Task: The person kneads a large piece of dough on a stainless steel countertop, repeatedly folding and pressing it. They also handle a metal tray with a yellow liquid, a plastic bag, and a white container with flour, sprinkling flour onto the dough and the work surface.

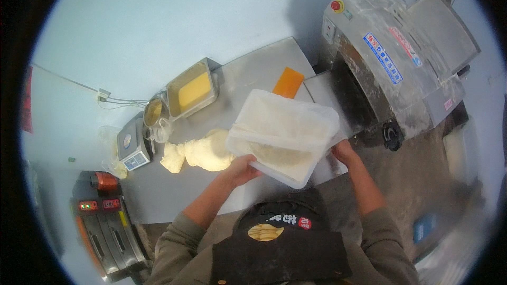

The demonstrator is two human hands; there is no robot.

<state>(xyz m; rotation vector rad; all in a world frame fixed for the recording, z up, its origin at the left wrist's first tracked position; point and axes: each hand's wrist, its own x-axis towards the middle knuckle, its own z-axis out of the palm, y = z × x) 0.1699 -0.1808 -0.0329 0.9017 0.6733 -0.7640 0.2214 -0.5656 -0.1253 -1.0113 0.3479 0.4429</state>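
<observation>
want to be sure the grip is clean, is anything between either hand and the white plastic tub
Nothing visible. The left hand is directly on the white plastic tub at its near left edge. The right hand is at the tub's right side with nothing seen between, though the tub hides its fingertips.

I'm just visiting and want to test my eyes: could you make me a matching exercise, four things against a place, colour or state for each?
Column one
1. Tub
2. Scale
3. Dough
4. Red button

Column two
A. At the left end of the table
B. On the grey machine
C. Pale yellow, lying just left of the tub
D. Held by the left hand and right hand

Pairs: 1-D, 2-A, 3-C, 4-B
</observation>
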